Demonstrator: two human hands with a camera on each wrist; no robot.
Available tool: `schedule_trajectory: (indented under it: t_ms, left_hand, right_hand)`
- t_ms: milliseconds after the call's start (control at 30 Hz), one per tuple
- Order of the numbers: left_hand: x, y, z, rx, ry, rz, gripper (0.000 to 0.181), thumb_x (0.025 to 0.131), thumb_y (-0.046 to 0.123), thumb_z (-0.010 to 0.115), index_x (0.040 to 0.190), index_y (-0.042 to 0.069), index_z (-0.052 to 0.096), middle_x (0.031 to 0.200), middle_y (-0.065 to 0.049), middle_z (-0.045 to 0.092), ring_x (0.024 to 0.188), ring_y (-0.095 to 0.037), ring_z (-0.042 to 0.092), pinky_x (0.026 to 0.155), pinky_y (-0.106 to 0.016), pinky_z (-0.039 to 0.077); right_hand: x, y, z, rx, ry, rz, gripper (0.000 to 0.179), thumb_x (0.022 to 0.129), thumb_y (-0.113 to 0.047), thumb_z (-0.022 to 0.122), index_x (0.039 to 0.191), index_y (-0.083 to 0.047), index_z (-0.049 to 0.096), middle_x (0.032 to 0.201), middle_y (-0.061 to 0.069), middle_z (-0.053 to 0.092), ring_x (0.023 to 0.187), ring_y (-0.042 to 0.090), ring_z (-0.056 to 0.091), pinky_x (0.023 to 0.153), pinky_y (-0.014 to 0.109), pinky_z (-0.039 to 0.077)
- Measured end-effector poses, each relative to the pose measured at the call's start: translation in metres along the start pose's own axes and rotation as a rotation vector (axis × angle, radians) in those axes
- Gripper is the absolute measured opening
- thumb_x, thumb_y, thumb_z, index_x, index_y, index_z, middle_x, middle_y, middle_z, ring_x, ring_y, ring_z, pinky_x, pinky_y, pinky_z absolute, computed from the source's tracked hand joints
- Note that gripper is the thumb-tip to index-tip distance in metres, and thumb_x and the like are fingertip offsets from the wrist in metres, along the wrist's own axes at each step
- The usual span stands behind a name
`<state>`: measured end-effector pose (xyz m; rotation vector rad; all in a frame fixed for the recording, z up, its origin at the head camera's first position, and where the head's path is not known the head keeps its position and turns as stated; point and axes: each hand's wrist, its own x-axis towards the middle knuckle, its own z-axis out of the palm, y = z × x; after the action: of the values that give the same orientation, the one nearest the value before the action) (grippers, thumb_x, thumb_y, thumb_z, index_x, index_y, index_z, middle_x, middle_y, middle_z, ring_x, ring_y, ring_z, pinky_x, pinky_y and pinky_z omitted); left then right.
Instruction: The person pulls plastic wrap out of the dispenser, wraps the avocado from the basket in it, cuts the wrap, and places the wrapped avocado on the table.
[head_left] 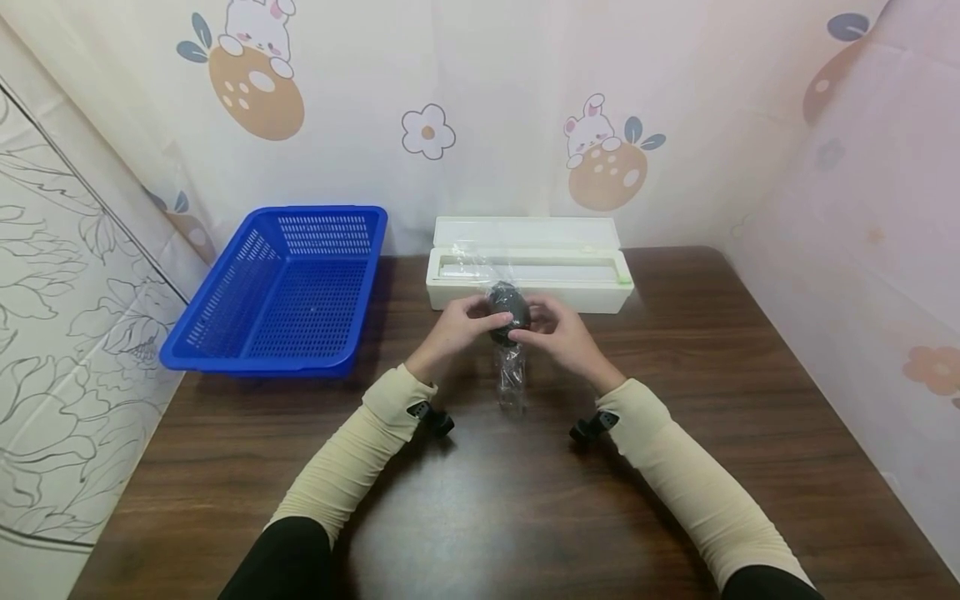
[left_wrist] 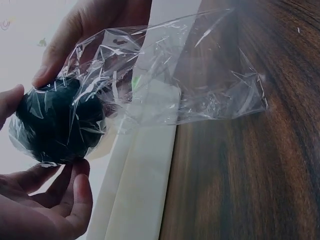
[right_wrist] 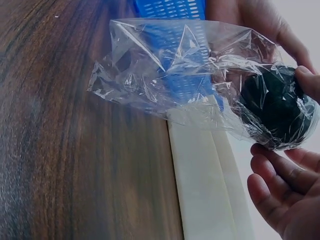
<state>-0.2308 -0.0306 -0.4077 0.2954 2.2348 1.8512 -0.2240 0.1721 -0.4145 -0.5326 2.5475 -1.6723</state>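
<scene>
A dark green, oval, avocado-like fruit point(head_left: 507, 310) is held up between both hands, just in front of the white box. Clear cling film point(left_wrist: 150, 75) covers it, and a loose tail of film stretches from it toward the person. My left hand point(head_left: 467, 327) grips the fruit from the left, its thumb on the near face and its fingers partly hidden behind. From the other side my right hand point(head_left: 558, 333) holds it the same way, thumb low on the film. In the right wrist view, the right hand's fingers point(right_wrist: 270, 175) curl below the wrapped fruit point(right_wrist: 275, 107).
Behind the hands stands a long white cling film box point(head_left: 528, 296) with its lid raised and film over its left part. A blue plastic basket point(head_left: 360, 312) sits at the back left of the brown wooden table point(head_left: 465, 517). A patterned curtain point(head_left: 495, 183) hangs behind.
</scene>
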Motion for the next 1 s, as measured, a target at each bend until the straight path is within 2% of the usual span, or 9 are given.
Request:
schedule_trajectory:
  t_ms: [233, 433, 600, 767, 1000]
  left_hand:
    - [0.001, -0.001, 0.001, -0.031, 0.005, -0.026, 0.054, 0.083, 0.031, 0.076, 0.127, 0.005, 0.06, 0.124, -0.012, 0.064, 0.119, -0.025, 0.057, 0.106, -0.042, 0.042]
    - [0.0, -0.002, 0.001, -0.042, -0.003, -0.021, 0.05, 0.084, 0.029, 0.075, 0.125, 0.004, 0.06, 0.124, -0.013, 0.064, 0.117, -0.026, 0.058, 0.105, -0.041, 0.043]
    - [0.0, -0.003, 0.001, -0.05, -0.001, -0.022, 0.05, 0.085, 0.027, 0.074, 0.126, 0.004, 0.059, 0.125, -0.014, 0.063, 0.119, -0.026, 0.057, 0.107, -0.042, 0.042]
    - [-0.001, -0.003, 0.001, -0.045, 0.006, -0.015, 0.049, 0.085, 0.026, 0.074, 0.126, 0.003, 0.059, 0.125, -0.015, 0.063, 0.12, -0.027, 0.057, 0.107, -0.042, 0.042]
    - [0.0, -0.002, 0.003, -0.044, 0.014, -0.007, 0.051, 0.085, 0.026, 0.074, 0.128, 0.003, 0.058, 0.125, -0.015, 0.063, 0.119, -0.026, 0.058, 0.107, -0.041, 0.043]
  right_hand:
    - [-0.001, 0.0, -0.003, -0.039, -0.04, -0.007, 0.057, 0.082, -0.019, 0.078, 0.131, -0.005, 0.054, 0.117, 0.02, 0.067, 0.099, 0.032, 0.065, 0.088, 0.042, 0.053]
    - [-0.001, -0.003, -0.011, -0.064, -0.101, -0.012, 0.056, 0.083, -0.022, 0.078, 0.131, -0.006, 0.055, 0.119, 0.019, 0.066, 0.109, 0.034, 0.063, 0.097, 0.05, 0.05]
    - [-0.001, -0.006, -0.018, -0.096, -0.116, -0.004, 0.051, 0.086, -0.025, 0.075, 0.129, -0.005, 0.056, 0.119, 0.018, 0.067, 0.113, 0.033, 0.062, 0.101, 0.05, 0.047]
    - [-0.001, -0.01, -0.026, -0.134, -0.096, 0.012, 0.052, 0.088, -0.027, 0.072, 0.131, -0.003, 0.055, 0.12, 0.018, 0.066, 0.114, 0.032, 0.061, 0.102, 0.049, 0.047]
    - [-0.002, -0.01, -0.022, -0.144, -0.129, -0.003, 0.049, 0.087, -0.023, 0.074, 0.128, -0.002, 0.058, 0.115, 0.019, 0.068, 0.108, 0.032, 0.064, 0.098, 0.049, 0.05]
